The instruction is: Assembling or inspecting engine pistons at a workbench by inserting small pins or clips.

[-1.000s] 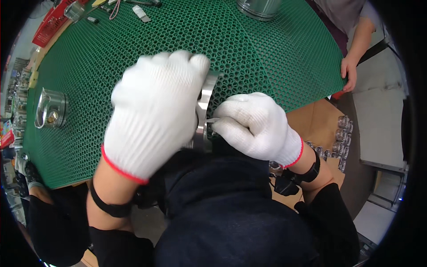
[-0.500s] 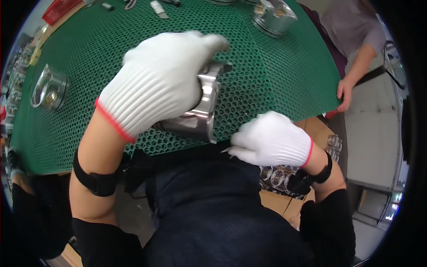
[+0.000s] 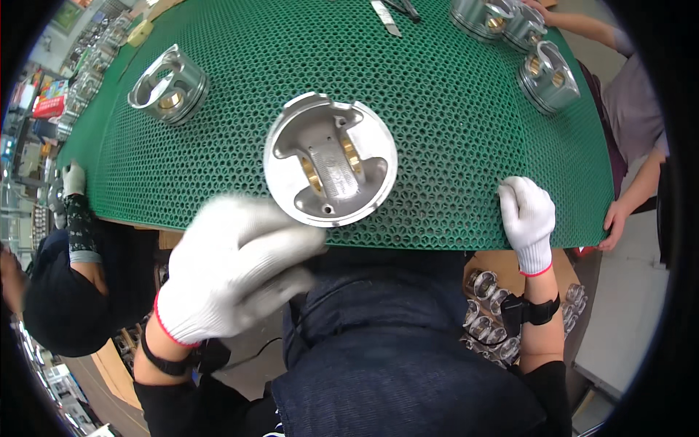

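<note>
Half a second ago the piston lay on its side under the left hand; now it stands near the centre of the frame with its open end toward the camera. The piston (image 3: 336, 171) rests on the green honeycomb mat (image 3: 437, 153) covering the surface, its two brass-coloured bushings plainly in view. The left hand (image 3: 233, 266), gloved in white and motion-blurred, is just below and left of it. Its fingers are half curled with gaps between them and nothing visible in their hold; whether they touch the piston's rim, I cannot tell.

The right hand (image 3: 528, 215) has moved away to the right, to the mat's near edge. Its fingers are curled in closely; the thin pale sliver seen at them earlier does not show, and I cannot tell whether they hold it. With the piston upturned and neither hand evidently gripping it, the handling on its side seems over or paused, leaving its interior uncovered. Another piston (image 3: 175, 86) stands at upper left.
</note>
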`<state>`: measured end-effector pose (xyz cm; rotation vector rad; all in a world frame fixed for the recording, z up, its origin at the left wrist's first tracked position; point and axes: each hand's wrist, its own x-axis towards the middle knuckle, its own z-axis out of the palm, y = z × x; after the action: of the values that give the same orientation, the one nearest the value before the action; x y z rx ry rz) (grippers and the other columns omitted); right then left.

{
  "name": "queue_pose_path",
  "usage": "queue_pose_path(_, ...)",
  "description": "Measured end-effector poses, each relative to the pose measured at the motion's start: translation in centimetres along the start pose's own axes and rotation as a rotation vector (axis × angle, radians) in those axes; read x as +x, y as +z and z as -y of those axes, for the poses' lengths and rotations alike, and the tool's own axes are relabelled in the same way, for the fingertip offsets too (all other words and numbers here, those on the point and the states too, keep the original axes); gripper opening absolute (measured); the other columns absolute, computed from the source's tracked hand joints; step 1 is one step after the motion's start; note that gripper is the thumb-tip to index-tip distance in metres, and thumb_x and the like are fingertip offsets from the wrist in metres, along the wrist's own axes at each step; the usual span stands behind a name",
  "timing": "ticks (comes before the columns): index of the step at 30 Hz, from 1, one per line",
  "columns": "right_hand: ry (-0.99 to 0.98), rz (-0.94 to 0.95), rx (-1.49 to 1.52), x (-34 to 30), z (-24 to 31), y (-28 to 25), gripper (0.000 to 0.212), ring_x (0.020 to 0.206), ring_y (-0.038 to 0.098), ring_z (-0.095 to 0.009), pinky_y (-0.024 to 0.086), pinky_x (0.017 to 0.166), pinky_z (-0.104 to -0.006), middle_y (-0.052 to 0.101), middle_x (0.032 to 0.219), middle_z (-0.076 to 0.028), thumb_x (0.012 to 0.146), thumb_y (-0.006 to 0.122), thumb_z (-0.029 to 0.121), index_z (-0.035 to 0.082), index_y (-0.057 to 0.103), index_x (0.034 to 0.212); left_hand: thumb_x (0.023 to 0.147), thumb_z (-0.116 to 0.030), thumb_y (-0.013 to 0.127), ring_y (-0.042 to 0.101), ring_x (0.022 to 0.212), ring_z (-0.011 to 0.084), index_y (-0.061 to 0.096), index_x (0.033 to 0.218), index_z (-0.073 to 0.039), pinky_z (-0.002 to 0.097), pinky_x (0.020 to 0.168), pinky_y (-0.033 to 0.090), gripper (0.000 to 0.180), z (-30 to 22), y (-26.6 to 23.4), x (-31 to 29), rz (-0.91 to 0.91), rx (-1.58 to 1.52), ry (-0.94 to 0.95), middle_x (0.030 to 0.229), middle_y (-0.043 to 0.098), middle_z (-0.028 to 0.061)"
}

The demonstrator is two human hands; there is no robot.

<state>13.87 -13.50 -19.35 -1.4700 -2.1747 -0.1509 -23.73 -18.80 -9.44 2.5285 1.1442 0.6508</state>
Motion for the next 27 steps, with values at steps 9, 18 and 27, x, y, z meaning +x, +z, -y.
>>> queue_pose_path(9, -0.011, -0.028, 0.032, -0.9, -0.5, -0.1, 0.005, 0.066, 0.06, -0.033, 0.047, 0.062, -0.0413, 0.06, 0.073, -0.012, 0.082, 0.065, 0.009, 0.005, 0.063, 0.084, 0.072, -0.036, 0.077, 0.06, 0.087, 0.025, 0.064, 0.093, -0.009, 0.0376, 0.086, 0.047, 0.037, 3.5, 2.3, 3.2, 0.167, 0.327, 0.25, 0.089, 0.06, 0.0054)
queue_pose_path(18, 0.022, -0.023, 0.002, -2.0, -0.9, -0.9, 0.007, 0.066, 0.06, -0.031, 0.048, 0.061, -0.0406, 0.061, 0.074, -0.011, 0.08, 0.068, 0.012, 0.007, 0.064, 0.084, 0.063, -0.02, 0.085, 0.062, 0.093, 0.0343, 0.064, 0.102, -0.007, 0.0445, 0.083, 0.049, 0.046, 12.9, -4.0, -6.1, -0.204, 0.661, -0.268, 0.098, 0.066, 0.0128)
queue_pose_path(27, 0.681, 0.05, 0.802, 3.7, -2.6, -4.2, 0.031, 0.048, 0.045, -0.003, 0.035, 0.043, -0.0183, 0.059, 0.074, -0.001, 0.095, 0.046, 0.025, 0.005, 0.058, 0.115, 0.077, -0.007, 0.07, 0.05, 0.123, 0.0382, 0.054, 0.127, -0.003, 0.0455, 0.105, 0.04, 0.052, 11.7, -1.7, -6.2, -0.449, 0.629, -0.209, 0.13, 0.053, 0.0196)
